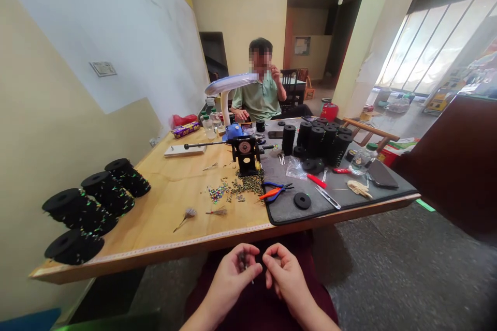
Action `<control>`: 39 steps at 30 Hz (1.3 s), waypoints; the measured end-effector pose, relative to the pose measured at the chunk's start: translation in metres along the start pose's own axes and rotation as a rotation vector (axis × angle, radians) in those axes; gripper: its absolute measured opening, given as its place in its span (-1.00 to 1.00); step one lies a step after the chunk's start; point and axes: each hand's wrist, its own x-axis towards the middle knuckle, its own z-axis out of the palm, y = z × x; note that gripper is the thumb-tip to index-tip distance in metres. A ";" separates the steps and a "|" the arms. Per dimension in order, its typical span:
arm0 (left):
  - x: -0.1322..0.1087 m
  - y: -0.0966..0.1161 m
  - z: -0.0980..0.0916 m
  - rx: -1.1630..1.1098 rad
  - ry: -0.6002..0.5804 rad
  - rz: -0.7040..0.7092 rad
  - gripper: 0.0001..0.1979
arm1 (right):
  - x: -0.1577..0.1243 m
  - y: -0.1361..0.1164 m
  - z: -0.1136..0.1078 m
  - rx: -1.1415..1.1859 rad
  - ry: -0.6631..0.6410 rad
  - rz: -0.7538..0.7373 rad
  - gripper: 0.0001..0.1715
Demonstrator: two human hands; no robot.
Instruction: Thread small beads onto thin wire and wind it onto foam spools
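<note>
Both hands are over my lap, in front of the table's near edge. My left hand [233, 275] curls its fingers and thumb around a small dark thing [243, 257], too small to name. Close beside it, my right hand [286, 275] has its thumb and fingertips pinched together; whatever is between them cannot be made out. On the table beyond lie two small feathery tufts on thin stems, a greyish one [190, 212] and a flatter one [219, 211]. A heap of tiny brass-coloured pieces [248, 184] and a patch of shiny multicoloured bits [218, 193] lie behind them.
Black foam spools [97, 191] stand at the left, more [316, 139] at the right. A black hand winder [245, 152], blue-orange pliers [275, 191], utility knife [328, 197], foam disc [302, 200] and bottle [364, 159] are on the table [155, 217]. Opposite sits a person [258, 95] behind a lamp [229, 83].
</note>
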 end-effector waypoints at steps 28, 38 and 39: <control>0.003 0.004 -0.001 0.387 0.081 0.101 -0.77 | -0.001 -0.001 -0.009 -0.741 -0.008 -0.351 -0.69; 0.004 -0.005 -0.002 -0.124 0.005 -0.163 -0.71 | 0.012 0.008 -0.010 -0.126 0.028 -0.012 -0.31; 0.004 -0.005 -0.001 -0.118 0.009 -0.171 -0.70 | 0.011 0.007 -0.009 -0.111 0.031 -0.010 -0.29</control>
